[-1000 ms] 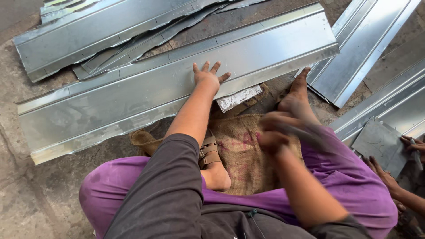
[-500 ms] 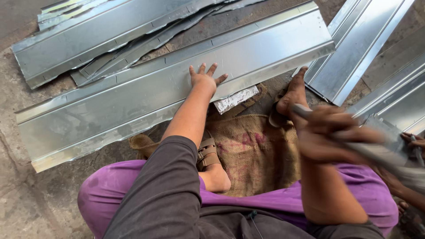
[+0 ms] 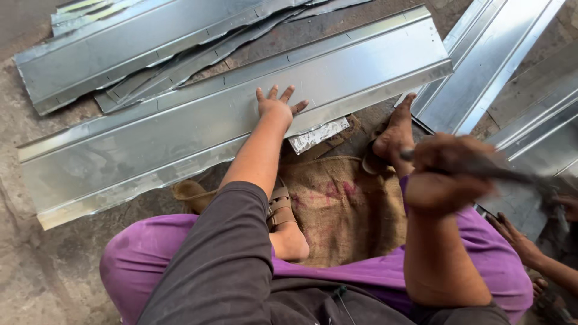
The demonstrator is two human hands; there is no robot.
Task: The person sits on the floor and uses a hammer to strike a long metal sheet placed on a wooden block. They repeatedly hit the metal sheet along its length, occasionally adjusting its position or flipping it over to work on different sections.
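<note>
My left hand [image 3: 278, 109] lies flat, fingers spread, on a long folded galvanised metal sheet [image 3: 180, 129] on the ground in front of me. Raised at the right, my right hand [image 3: 448, 171] is closed around the handle of a dark tool [image 3: 506, 173] that is blurred by motion and points right. I sit on a brown sack [image 3: 340, 207] with purple trousers, one sandalled foot tucked in and the other bare foot [image 3: 394, 135] stretched toward the sheet's right end.
More folded metal sheets lie at the back left [image 3: 138, 48] and to the right [image 3: 500, 66]. A small shiny offcut [image 3: 318, 135] sits under the near sheet's edge. Another person's hand and foot [image 3: 518, 241] show at the right edge.
My right hand has swung up and to the right with the tool. The left hand has stayed flat on the sheet.
</note>
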